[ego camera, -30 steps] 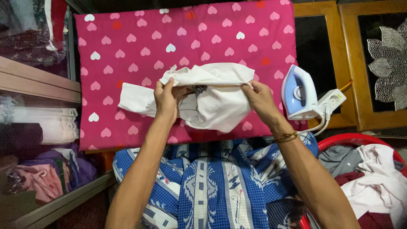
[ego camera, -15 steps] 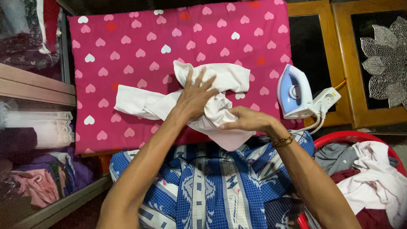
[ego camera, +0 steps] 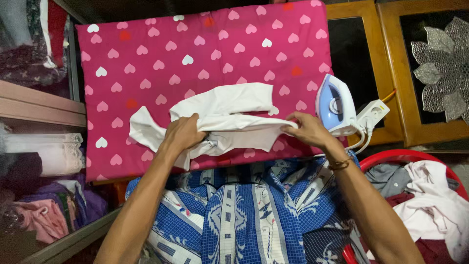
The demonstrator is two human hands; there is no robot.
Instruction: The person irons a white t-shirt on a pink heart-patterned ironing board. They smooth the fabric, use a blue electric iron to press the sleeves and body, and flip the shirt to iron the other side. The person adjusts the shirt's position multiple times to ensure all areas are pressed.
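A white garment point(ego camera: 229, 110) lies crumpled over the near part of a pink pad with a heart pattern point(ego camera: 161, 54). My left hand point(ego camera: 183, 133) grips the garment's left side, fingers closed in the cloth. On the right, my right hand point(ego camera: 308, 129) pinches the cloth's edge and holds it stretched out sideways. One white sleeve trails off to the left on the pad. A blue and white iron point(ego camera: 334, 105) stands upright just beyond my right hand.
A white power strip point(ego camera: 373, 113) with cables sits beside the iron on a wooden-framed dark surface point(ego camera: 391, 73). A red basket point(ego camera: 391, 159) of clothes is at the lower right. Shelves with folded fabrics point(ego camera: 39, 146) are on the left. Blue patterned cloth point(ego camera: 234, 215) covers my lap.
My hands moved from bunching the garment together to pulling it apart sideways. The left hand went from flat on top to gripping the left side; the right shifted right toward the iron.
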